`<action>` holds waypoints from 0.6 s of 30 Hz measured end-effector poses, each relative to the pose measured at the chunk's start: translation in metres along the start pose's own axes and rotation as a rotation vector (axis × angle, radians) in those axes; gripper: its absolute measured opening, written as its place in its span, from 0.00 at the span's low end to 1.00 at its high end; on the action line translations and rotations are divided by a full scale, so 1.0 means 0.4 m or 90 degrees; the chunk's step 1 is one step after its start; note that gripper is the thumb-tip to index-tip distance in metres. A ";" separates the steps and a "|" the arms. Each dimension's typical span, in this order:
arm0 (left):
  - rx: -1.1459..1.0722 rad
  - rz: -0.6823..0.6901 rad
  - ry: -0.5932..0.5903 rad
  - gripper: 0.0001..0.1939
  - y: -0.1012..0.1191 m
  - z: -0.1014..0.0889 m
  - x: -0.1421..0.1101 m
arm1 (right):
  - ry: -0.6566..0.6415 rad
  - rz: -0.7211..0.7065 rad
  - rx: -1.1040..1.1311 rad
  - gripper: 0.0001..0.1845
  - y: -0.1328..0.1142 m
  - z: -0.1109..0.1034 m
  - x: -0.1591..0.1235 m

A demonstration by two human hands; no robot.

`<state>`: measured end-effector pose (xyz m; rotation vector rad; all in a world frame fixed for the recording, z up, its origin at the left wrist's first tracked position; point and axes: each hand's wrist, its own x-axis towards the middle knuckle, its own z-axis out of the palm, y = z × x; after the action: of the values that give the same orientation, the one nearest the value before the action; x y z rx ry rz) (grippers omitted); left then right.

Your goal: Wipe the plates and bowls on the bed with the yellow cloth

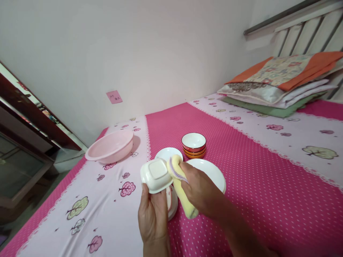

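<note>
My left hand (pixel 152 214) holds a small white square dish (pixel 156 175) turned bottom up, gripped from below. My right hand (pixel 199 189) is closed on a yellow cloth (pixel 180 185) whose upper end presses against the dish's right edge. Just beyond the hands a white plate (pixel 211 171) and a smaller white plate (pixel 167 153) lie on the pink bedspread (pixel 254 178). A stack of red and orange bowls (pixel 194 145) stands behind them. Another white dish with a pink pattern (pixel 171 201) sits partly hidden under the hands.
A pink plastic basin (pixel 110 146) rests at the bed's far left by the wall. Folded bedding and cushions (pixel 281 85) are piled at the far right by the headboard. A dark wooden cabinet (pixel 24 142) stands left of the bed.
</note>
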<state>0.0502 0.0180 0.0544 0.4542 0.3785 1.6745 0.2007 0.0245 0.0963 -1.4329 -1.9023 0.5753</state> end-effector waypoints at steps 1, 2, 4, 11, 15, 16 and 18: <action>-0.005 0.012 0.008 0.27 0.000 0.001 0.002 | -0.016 -0.005 0.010 0.17 -0.012 0.002 -0.007; -0.009 0.017 0.028 0.26 -0.001 0.002 0.003 | -0.036 -0.016 0.027 0.18 -0.025 0.005 -0.014; -0.001 0.010 0.091 0.24 -0.008 -0.003 0.002 | -0.064 -0.049 0.053 0.17 -0.047 0.017 -0.030; 0.293 0.021 0.133 0.16 -0.017 -0.008 -0.020 | -0.017 -0.133 0.157 0.15 -0.086 0.031 -0.060; 0.477 0.017 0.105 0.15 -0.009 -0.005 -0.019 | 0.057 -0.128 0.280 0.11 -0.061 -0.018 -0.052; 0.453 0.032 0.123 0.16 -0.005 -0.011 -0.014 | 0.119 -0.107 0.334 0.09 -0.050 -0.033 -0.048; 0.311 0.041 0.140 0.19 0.009 -0.030 0.002 | 0.314 -0.036 0.432 0.11 -0.025 -0.064 -0.043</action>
<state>0.0411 0.0184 0.0456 0.6453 0.9543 1.6954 0.2157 0.0038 0.1162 -0.9548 -1.1891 0.6781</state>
